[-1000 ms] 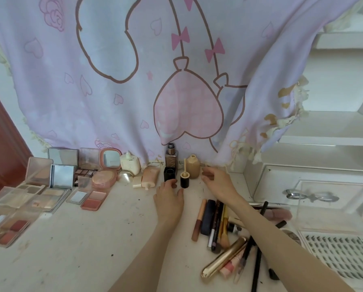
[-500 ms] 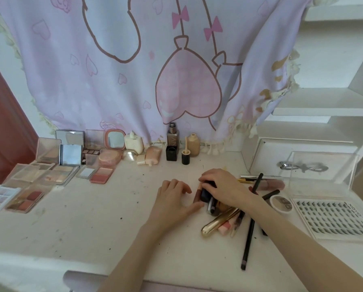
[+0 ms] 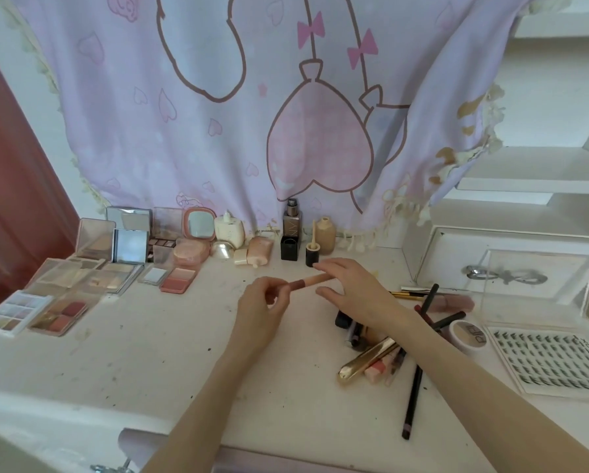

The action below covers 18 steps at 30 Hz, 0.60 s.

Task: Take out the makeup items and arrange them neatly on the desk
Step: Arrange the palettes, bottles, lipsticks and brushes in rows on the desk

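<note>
Head view — left hand [image 3: 262, 303] pinches lip gloss tube [image 3: 312, 280]; right hand [image 3: 351, 290] fingers spread, touching it

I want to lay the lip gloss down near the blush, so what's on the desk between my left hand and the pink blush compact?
In the head view, nothing: the desk between the left hand and the pink blush compact is bare.

Two hands [image 3: 262, 308] [image 3: 354, 291], one lip gloss tube [image 3: 312, 280], one gold tube [image 3: 368, 361], one lash tray [image 3: 552, 360], two black pencils [image 3: 412, 401] [image 3: 429, 298] (others hidden)
</note>
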Tool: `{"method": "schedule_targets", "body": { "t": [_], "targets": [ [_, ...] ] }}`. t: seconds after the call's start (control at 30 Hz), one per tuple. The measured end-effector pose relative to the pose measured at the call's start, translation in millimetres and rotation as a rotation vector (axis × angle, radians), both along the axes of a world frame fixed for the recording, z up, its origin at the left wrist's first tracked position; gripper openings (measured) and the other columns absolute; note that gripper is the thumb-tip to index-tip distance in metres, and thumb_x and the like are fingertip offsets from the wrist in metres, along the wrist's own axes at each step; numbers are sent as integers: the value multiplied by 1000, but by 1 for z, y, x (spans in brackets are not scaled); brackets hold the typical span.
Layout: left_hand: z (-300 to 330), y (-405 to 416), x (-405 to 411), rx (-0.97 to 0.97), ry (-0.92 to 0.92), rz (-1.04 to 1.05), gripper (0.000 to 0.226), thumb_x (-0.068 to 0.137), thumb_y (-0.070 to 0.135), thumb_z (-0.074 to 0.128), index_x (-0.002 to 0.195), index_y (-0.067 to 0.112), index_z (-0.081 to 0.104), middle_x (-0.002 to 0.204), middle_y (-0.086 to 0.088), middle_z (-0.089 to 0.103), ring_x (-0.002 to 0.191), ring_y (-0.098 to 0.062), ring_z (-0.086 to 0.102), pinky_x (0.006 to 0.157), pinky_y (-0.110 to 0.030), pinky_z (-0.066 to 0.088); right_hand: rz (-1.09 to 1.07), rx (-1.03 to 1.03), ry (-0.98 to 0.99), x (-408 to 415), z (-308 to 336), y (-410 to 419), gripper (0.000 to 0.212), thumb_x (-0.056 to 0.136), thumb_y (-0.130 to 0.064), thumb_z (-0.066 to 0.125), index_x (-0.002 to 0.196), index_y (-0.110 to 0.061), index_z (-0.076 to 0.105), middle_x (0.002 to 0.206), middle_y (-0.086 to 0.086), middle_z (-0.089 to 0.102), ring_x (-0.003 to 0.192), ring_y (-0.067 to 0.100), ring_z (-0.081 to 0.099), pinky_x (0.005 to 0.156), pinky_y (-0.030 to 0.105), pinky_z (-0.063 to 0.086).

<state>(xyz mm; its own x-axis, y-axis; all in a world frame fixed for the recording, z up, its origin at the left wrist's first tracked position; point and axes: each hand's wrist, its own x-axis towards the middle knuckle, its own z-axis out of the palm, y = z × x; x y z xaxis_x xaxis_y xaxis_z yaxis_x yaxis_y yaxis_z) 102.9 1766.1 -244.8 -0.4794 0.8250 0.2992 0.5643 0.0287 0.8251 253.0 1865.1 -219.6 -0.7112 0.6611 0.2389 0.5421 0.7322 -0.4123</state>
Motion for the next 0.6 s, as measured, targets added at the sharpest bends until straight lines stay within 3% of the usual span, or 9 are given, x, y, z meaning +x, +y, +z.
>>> {"method": "schedule_targets", "body": {
  "t": [0.07, 0.13, 0.2, 0.3, 0.37, 0.43, 0.5, 0.6],
  "targets": [
    [15, -6, -9, 57, -42, -1, 7, 90, 18, 55, 88, 23, 60, 81, 10, 60, 73, -4, 53, 63, -6, 41, 33, 4, 56, -13, 7, -7, 35, 93, -30, 53, 126, -19, 53, 125, -3, 54, 118, 13, 43, 99, 24, 30],
    [32, -15, -18, 141, -109, -24, 15, 91, 20, 54, 82, 23, 65, 79, 11, 65, 68, -1, 53, 60, -9, 39, 81, -10, 135, -26, 14, -19, 18, 95, -27, 49, 108, -18, 59, 98, -3, 60, 93, 13, 52, 83, 27, 42],
    [48, -25, -29, 210, -188, -68, 21, 92, 24, 52, 80, 24, 70, 83, 18, 67, 68, 4, 51, 62, -11, 39, 132, -155, 225, -40, 19, -34, 14, 97, -26, 44, 97, -20, 57, 79, -4, 56, 71, 5, 52, 64, 20, 42],
    [58, -37, -48, 237, -338, -190, 19, 93, 22, 50, 96, 26, 68, 94, 15, 68, 72, 2, 50, 68, -16, 38, 246, -689, 318, -60, 23, -56, 21, 98, -29, 41, 94, -17, 57, 63, -5, 42, 47, 2, 36, 49, 15, 31],
    [59, -44, -61, 243, -523, -350, 26, 89, 16, 48, 110, 20, 62, 107, 8, 68, 78, -6, 51, 72, -23, 35, 314, -1074, 387, -70, 23, -67, 26, 98, -31, 43, 92, -11, 58, 59, -4, 36, 46, 7, 28, 47, 18, 24],
    [55, -50, -74, 220, -662, -452, 36, 84, 14, 46, 119, 14, 56, 115, 1, 67, 80, -11, 52, 76, -29, 32, 348, -1271, 442, -78, 21, -75, 27, 96, -32, 45, 88, -9, 58, 57, -4, 34, 48, 9, 24, 48, 20, 21],
    [49, -56, -84, 195, -665, -407, 36, 83, 14, 47, 118, 13, 56, 104, 2, 70, 81, -12, 55, 75, -30, 30, 351, -1275, 470, -88, 14, -82, 27, 96, -32, 46, 86, -9, 56, 57, -6, 33, 48, 9, 23, 48, 19, 21],
    [40, -60, -96, 166, -676, -244, 24, 87, 8, 48, 107, 14, 61, 87, 6, 71, 83, -9, 54, 71, -26, 29, 285, -1114, 488, -104, 2, -93, 28, 99, -30, 43, 82, -10, 53, 54, -10, 33, 45, 7, 25, 45, 15, 24]
  ]
}}
